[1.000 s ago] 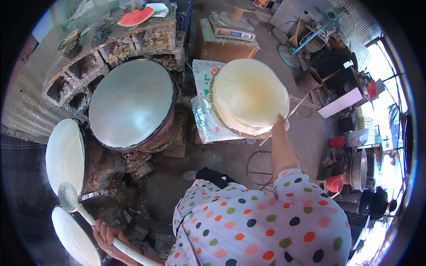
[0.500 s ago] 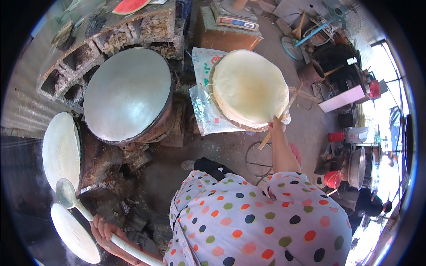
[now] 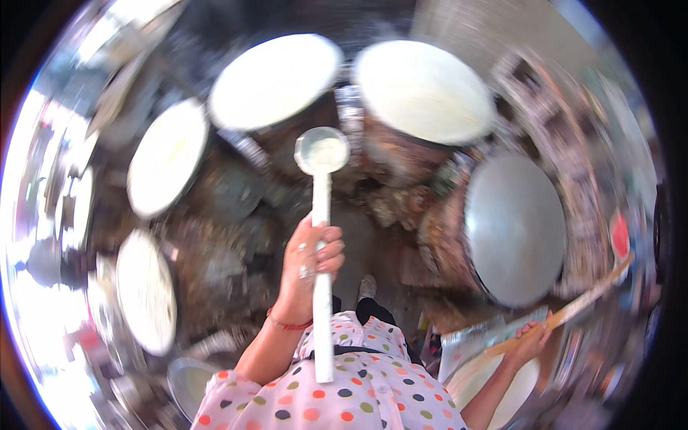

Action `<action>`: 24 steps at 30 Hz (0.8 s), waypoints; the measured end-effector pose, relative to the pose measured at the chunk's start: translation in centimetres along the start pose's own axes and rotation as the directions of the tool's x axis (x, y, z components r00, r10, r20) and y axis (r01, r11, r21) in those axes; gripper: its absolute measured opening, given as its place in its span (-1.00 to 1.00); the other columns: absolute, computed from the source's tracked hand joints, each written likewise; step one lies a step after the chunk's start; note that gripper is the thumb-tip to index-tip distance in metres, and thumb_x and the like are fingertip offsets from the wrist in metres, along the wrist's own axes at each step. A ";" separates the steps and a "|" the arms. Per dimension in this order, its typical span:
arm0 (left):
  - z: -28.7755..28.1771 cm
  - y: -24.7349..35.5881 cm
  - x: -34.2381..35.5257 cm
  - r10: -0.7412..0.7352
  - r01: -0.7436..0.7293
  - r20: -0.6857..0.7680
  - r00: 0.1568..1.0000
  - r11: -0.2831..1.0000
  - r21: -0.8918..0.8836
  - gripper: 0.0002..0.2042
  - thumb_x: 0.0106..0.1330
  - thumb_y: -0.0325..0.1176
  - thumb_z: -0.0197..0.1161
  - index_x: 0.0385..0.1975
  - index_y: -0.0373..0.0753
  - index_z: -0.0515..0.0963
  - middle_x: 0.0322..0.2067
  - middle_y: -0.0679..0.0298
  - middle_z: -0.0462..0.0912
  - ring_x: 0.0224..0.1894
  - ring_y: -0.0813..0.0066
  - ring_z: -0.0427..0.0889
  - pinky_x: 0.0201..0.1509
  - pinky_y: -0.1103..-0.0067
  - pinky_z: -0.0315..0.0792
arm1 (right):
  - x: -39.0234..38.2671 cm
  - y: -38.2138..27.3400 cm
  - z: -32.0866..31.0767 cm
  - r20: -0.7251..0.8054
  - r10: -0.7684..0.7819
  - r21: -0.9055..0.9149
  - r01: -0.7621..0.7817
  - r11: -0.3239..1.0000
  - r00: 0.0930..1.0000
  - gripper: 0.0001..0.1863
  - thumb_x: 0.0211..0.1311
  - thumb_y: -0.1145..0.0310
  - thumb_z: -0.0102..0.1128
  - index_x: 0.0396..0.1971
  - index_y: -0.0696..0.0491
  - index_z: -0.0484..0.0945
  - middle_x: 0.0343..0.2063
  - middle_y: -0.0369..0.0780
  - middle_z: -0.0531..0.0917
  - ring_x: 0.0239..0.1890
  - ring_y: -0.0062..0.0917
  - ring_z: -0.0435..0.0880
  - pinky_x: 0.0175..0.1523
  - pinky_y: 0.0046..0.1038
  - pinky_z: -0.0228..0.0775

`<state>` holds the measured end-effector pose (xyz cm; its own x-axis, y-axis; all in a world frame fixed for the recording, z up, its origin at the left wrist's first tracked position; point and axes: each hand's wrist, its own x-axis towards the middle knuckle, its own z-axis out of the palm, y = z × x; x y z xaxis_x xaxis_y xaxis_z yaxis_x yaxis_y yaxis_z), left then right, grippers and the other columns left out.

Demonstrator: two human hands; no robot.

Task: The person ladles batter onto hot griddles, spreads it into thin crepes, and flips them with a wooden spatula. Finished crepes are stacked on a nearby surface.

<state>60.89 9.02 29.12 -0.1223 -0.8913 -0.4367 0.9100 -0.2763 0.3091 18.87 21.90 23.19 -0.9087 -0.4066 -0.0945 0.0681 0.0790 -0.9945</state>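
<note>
My left hand [image 3: 309,261], in the middle of the view, is closed around the long white handle of a ladle [image 3: 322,152]. The ladle's round bowl points away from me, with a pale residue inside it. At the lower right, my right hand [image 3: 528,345] grips a long wooden stick [image 3: 584,301], slanting up toward the right. Below that hand lies a stack of round, pale flatbread sheets [image 3: 512,398], partly hidden by my forearm. Round griddles covered in white sheets [image 3: 423,89] stand beyond the ladle. To the right is a bare grey griddle [image 3: 514,229].
More white-covered griddles [image 3: 276,82] curve around to the left, including one at the near left [image 3: 147,294]. A metal basin [image 3: 188,387] sits at the lower left. Rough blocks [image 3: 552,136] line the right side, with a watermelon slice [image 3: 620,233] there. Much is motion-blurred.
The view has swung left, bringing more griddles in. The ladle in my left hand has come from the lower left to the centre. My right hand still holds the stick, now at lower right.
</note>
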 end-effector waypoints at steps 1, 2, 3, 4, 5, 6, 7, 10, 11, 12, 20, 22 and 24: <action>-1.1 0.5 -1.6 0.068 -0.068 -0.019 0.998 0.998 -0.017 -0.88 0.41 -0.44 0.00 -0.15 -0.23 0.25 -0.44 0.35 0.26 -0.60 0.79 0.18 -0.70 0.86 0.14 | -1.6 -1.2 5.3 0.201 0.027 0.013 -0.030 0.999 0.979 -0.59 0.41 0.32 -0.15 0.23 -0.05 0.29 -0.53 -0.39 0.35 -0.63 -0.75 0.27 -0.59 -0.67 0.16; -1.8 1.0 -3.0 0.146 -0.145 -0.039 0.989 0.989 0.017 -0.88 0.40 -0.43 0.01 -0.16 -0.24 0.25 -0.43 0.34 0.28 -0.59 0.80 0.19 -0.69 0.87 0.15 | -3.6 -1.6 9.7 0.364 0.032 -0.082 -0.003 0.997 0.931 -0.60 0.42 0.29 -0.15 0.23 -0.04 0.28 -0.56 -0.38 0.35 -0.65 -0.75 0.26 -0.61 -0.66 0.16; -2.4 2.1 -4.6 0.210 -0.201 -0.126 0.970 0.977 0.076 -0.87 0.40 -0.42 0.01 -0.15 -0.24 0.26 -0.40 0.33 0.31 -0.58 0.80 0.20 -0.68 0.87 0.16 | -7.1 -2.2 13.8 0.529 0.004 -0.098 0.056 0.994 0.849 -0.59 0.43 0.25 -0.14 0.22 -0.02 0.28 -0.58 -0.38 0.34 -0.67 -0.75 0.27 -0.62 -0.67 0.16; -3.6 3.0 -6.2 0.311 -0.304 -0.147 0.939 0.950 0.069 -0.86 0.40 -0.41 0.02 -0.13 -0.25 0.28 -0.40 0.33 0.33 -0.57 0.79 0.22 -0.66 0.86 0.18 | -10.1 -1.9 17.2 0.695 0.009 -0.059 0.044 0.997 0.719 -0.64 0.44 0.23 -0.15 0.16 0.00 0.29 -0.60 -0.37 0.35 -0.67 -0.75 0.29 -0.63 -0.67 0.17; -5.0 3.8 -7.8 0.397 -0.393 -0.163 0.903 0.918 0.058 -0.84 0.40 -0.40 0.03 -0.11 -0.25 0.30 -0.39 0.34 0.35 -0.55 0.77 0.25 -0.64 0.85 0.19 | -12.5 -0.3 19.9 0.804 0.034 -0.058 0.021 0.998 0.594 -0.68 0.45 0.22 -0.17 0.09 0.00 0.27 -0.61 -0.37 0.37 -0.69 -0.74 0.30 -0.64 -0.68 0.19; -6.1 4.6 -9.4 0.470 -0.469 -0.201 0.859 0.881 0.056 -0.84 0.40 -0.39 0.03 -0.11 -0.26 0.32 -0.38 0.34 0.36 -0.53 0.76 0.27 -0.64 0.86 0.20 | -16.3 -1.1 22.0 0.910 0.021 -0.072 0.108 0.992 0.413 -0.71 0.45 0.21 -0.19 0.04 0.00 0.24 -0.62 -0.35 0.39 -0.71 -0.74 0.31 -0.65 -0.68 0.21; -6.9 5.6 -11.7 0.556 -0.551 -0.235 0.797 0.830 0.093 -0.84 0.40 -0.40 0.04 -0.10 -0.26 0.32 -0.36 0.33 0.37 -0.52 0.76 0.28 -0.64 0.87 0.20 | -20.3 -1.0 23.7 0.960 0.046 -0.077 0.105 0.992 0.275 -0.72 0.46 0.23 -0.20 0.06 0.00 0.25 -0.62 -0.35 0.41 -0.70 -0.76 0.33 -0.66 -0.70 0.23; -13.1 6.7 -19.6 0.773 -0.810 -0.324 0.545 0.585 0.034 -0.85 0.41 -0.43 0.03 -0.08 -0.25 0.33 -0.35 0.32 0.40 -0.51 0.73 0.32 -0.64 0.86 0.23 | -33.1 -0.7 24.8 0.964 0.114 -0.084 0.130 0.988 -0.241 -0.61 0.44 0.33 -0.15 0.22 -0.02 0.27 -0.62 -0.36 0.46 -0.68 -0.79 0.36 -0.65 -0.73 0.20; -14.4 6.5 -22.3 0.802 -0.860 -0.401 0.442 0.506 0.064 -0.82 0.41 -0.43 0.02 -0.04 -0.24 0.32 -0.35 0.31 0.41 -0.50 0.72 0.33 -0.63 0.85 0.25 | -36.9 -0.9 24.7 0.901 0.159 -0.085 0.196 0.977 -0.403 -0.60 0.43 0.35 -0.14 0.24 -0.02 0.29 -0.63 -0.36 0.47 -0.67 -0.81 0.34 -0.62 -0.73 0.18; -16.4 6.4 -25.2 0.829 -0.907 -0.444 0.340 0.414 0.079 -0.80 0.41 -0.43 0.03 -0.02 -0.25 0.31 -0.35 0.30 0.41 -0.50 0.72 0.33 -0.64 0.84 0.26 | -41.1 -0.9 23.9 0.836 0.215 -0.080 0.275 0.958 -0.506 -0.61 0.41 0.38 -0.13 0.21 0.01 0.33 -0.65 -0.35 0.47 -0.67 -0.79 0.37 -0.57 -0.68 0.23; -33.6 -2.5 -42.6 0.498 -0.877 -0.831 -0.249 0.249 0.411 -0.84 0.39 -0.45 0.01 -0.10 -0.30 0.31 -0.44 0.29 0.35 -0.60 0.71 0.28 -0.69 0.80 0.19 | -65.1 8.0 16.8 -0.085 0.219 0.783 0.071 0.618 -0.972 -0.68 0.29 0.38 -0.05 0.01 -0.05 0.52 -0.34 -0.01 0.65 -0.25 -0.15 0.66 -0.19 -0.22 0.48; -37.8 -5.8 -45.1 0.370 -0.881 -0.894 -0.253 0.293 0.371 -0.89 0.39 -0.45 -0.02 -0.17 -0.31 0.31 -0.48 0.27 0.34 -0.65 0.68 0.27 -0.72 0.76 0.17 | -70.1 8.7 14.1 -0.177 0.377 0.886 0.019 0.463 -0.909 -0.67 0.23 0.42 -0.04 -0.03 -0.07 0.56 -0.30 -0.03 0.66 -0.18 -0.17 0.65 -0.11 -0.22 0.49; -39.9 -7.8 -45.8 0.285 -0.884 -0.931 -0.228 0.341 0.321 -0.89 0.39 -0.45 -0.02 -0.18 -0.32 0.31 -0.49 0.26 0.34 -0.65 0.66 0.29 -0.73 0.75 0.17 | -73.1 10.2 12.1 -0.208 0.546 0.968 -0.088 0.237 -0.811 -0.61 0.13 0.48 -0.03 -0.06 -0.11 0.61 -0.25 -0.08 0.67 -0.14 -0.19 0.64 -0.05 -0.23 0.49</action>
<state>75.23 66.31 12.99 0.6560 0.4592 -0.5990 0.2910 0.5784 0.7621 90.97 41.39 19.43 0.6891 0.5620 -0.4574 0.4947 -0.8261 -0.2696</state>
